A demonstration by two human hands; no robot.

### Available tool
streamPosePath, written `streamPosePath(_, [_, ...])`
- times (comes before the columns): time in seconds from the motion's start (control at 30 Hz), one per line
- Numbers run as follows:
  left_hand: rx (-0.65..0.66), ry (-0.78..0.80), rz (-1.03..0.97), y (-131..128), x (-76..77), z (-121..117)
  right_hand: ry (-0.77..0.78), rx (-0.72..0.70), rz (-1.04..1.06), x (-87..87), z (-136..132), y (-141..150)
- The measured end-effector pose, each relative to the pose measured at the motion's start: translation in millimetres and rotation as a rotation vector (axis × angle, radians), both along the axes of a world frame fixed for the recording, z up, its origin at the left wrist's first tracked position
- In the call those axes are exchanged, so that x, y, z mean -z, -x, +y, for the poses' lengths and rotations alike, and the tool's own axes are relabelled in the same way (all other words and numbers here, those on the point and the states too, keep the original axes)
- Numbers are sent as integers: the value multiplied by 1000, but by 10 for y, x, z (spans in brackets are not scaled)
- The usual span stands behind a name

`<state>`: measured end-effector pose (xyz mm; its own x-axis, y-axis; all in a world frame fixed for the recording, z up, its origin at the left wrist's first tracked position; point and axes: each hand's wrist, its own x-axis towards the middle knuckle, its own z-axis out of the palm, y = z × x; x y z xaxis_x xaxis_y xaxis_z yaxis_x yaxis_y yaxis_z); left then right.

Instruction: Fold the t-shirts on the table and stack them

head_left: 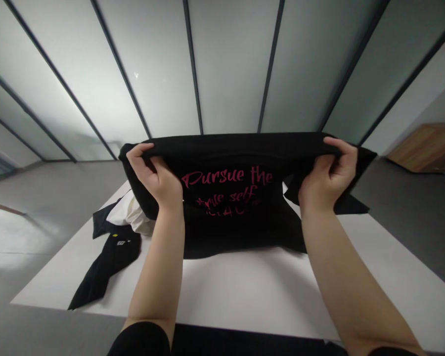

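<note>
We pinch black T-shirt [230, 232] along top edge between thumb and fingers, left hand [154, 173] and right hand [328, 170] well apart, shirt lifted above white table [244, 282]. Even tension flattens pink lettering [226, 177]. Crumpled black garment [113, 262], white cloth [129, 212] lie left.

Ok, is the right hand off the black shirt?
No, the right hand grips the top edge of the black shirt, and the left hand grips it too.

Black T-shirt [233, 237] with crimson script, raised, top edge stretched taut
</note>
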<state>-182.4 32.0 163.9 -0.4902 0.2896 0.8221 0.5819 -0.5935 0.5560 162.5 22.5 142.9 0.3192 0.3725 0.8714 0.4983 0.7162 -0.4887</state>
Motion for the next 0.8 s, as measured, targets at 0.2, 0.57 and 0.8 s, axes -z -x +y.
streamPosePath(0.2, [-98, 185, 231, -18, 259, 259, 69, 128, -172, 145, 140, 129])
streamPosePath(0.57, [232, 1320, 891, 49, 1221, 565, 1258, -102, -801, 1043, 459, 105])
streamPosePath(0.8, [415, 1344, 957, 43, 1064, 567, 1228, -166, -906, 811, 439, 34])
